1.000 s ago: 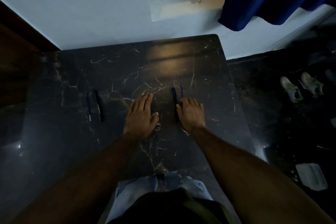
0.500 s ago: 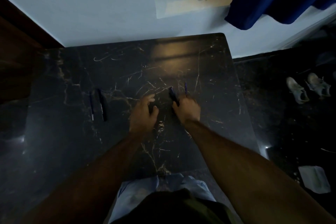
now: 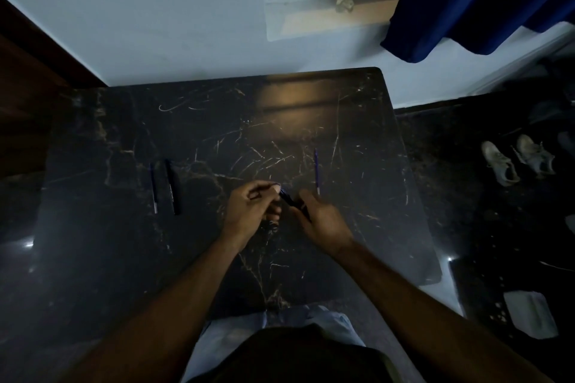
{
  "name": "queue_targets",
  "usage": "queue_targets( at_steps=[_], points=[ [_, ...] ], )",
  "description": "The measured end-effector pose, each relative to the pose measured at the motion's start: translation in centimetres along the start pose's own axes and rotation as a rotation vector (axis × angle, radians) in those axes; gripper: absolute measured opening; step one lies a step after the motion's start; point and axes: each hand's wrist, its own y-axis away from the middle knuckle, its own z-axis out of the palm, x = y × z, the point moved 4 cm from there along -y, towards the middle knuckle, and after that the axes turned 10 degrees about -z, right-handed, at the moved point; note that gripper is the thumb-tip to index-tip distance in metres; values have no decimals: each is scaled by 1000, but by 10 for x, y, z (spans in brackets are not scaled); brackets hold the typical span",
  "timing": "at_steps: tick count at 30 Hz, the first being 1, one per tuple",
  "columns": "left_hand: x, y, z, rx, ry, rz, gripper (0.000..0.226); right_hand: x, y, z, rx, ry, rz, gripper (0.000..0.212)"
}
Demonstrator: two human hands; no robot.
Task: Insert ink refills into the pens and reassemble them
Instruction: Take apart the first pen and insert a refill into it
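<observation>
A dark pen (image 3: pixel 291 200) is held between both hands above the middle of the black marble table (image 3: pixel 124 242). My right hand (image 3: pixel 323 222) grips its lower body. My left hand (image 3: pixel 253 211) pinches its upper end with the fingertips. A thin blue ink refill (image 3: pixel 316 171) lies on the table just beyond my right hand. At the left lie a second blue refill (image 3: pixel 153 188) and a second dark pen (image 3: pixel 172 186), side by side.
The table's far edge meets a pale wall. Its right edge drops to a dark floor with a pair of shoes (image 3: pixel 516 160) and a white cloth (image 3: pixel 530 312). A blue curtain (image 3: pixel 479 0) hangs at the top right.
Both hands lay flat on the table a second ago. My right hand has picked up the dark pen and lifted it, and my left hand has closed on its upper end.
</observation>
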Motion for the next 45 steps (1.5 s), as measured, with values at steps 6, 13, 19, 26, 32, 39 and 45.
queue_targets(
  at_steps=[6, 13, 19, 26, 32, 39, 45],
  points=[
    [-12, -1, 7, -36, -31, -54, 13, -5, -1, 9, 12, -222, 138, 18],
    [-25, -11, 19, -40, -89, -96, 16, 7, -4, 10, -42, -84, 181, 23],
    [-18, -46, 23, 215, 24, -160, 22, 35, 6, 7, -119, -196, 442, 45],
    [-1, -96, 30, 133, -327, -60, 12, 55, 75, 7, -75, -373, 449, 27],
    [6, -102, 35, 149, -451, 53, 20, 46, 92, 6, -11, -306, 358, 25],
    [8, -96, 32, 211, -427, 35, 13, 38, 79, -7, 205, -652, 484, 23],
    [26, -42, 49, -204, 81, -167, 22, 20, 54, -41, 385, -959, 486, 12]
  ],
)
